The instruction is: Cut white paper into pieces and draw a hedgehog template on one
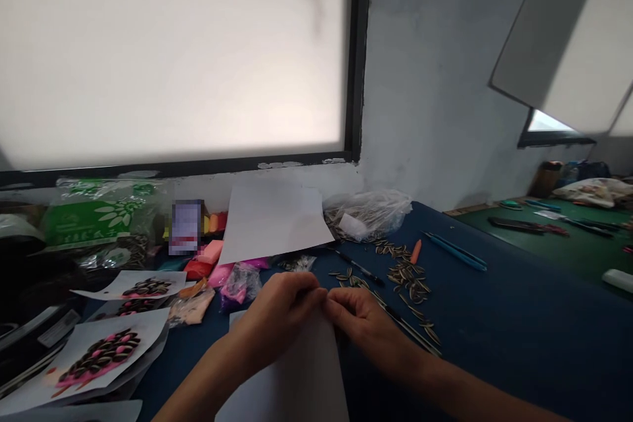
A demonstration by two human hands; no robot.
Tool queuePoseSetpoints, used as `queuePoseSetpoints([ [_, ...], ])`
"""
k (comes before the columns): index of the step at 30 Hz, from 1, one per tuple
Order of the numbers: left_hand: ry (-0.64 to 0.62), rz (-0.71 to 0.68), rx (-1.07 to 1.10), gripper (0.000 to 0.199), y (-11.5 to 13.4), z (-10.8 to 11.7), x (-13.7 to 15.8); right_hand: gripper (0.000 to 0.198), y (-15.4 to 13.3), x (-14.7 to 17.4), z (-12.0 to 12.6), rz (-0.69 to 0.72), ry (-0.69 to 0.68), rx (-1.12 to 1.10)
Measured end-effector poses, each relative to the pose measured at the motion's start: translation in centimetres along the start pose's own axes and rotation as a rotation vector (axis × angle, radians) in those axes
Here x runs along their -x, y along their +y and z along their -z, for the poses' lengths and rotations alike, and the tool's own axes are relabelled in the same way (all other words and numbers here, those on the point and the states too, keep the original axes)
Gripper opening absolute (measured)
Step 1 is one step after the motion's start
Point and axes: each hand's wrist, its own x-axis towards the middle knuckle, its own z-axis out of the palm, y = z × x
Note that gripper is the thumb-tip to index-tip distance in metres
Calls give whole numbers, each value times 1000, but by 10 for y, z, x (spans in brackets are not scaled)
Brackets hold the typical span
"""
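My left hand [284,308] and my right hand [363,322] meet fingertip to fingertip above the blue tabletop [494,323]. Both are closed in a pinch at the upper edge of a white sheet of paper [301,382], which hangs toward me. The fingers hide most of that edge. Striped sunflower seeds [410,283] lie scattered just right of my right hand. Among them are a black pen [359,267], an orange stick [416,252] and thin rods [413,330]. Blue tweezers [455,250] rest farther right.
Another white sheet [277,224] leans at the back beside a clear plastic bag [376,208]. Colourful soft packets [210,254] and a green seed bag [91,214] stand left. Sheets with seed-covered pink designs [106,356] lie near left. A green table [573,237] holds tools.
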Motion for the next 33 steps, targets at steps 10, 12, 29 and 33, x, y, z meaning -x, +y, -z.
queuePoseSetpoints([
  [10,113,-24,-130,27,-5,-2,-1,50,-1,2,-2,-124,-70,-107],
  [12,145,-29,-163,28,-7,2,-1,49,0,4,-4,-181,-88,-129],
  [29,375,40,-324,34,-37,45,-2,17,18,26,-25,-407,-227,-90],
  [33,361,57,-349,35,-43,45,-3,16,20,27,-23,-395,-239,-48],
])
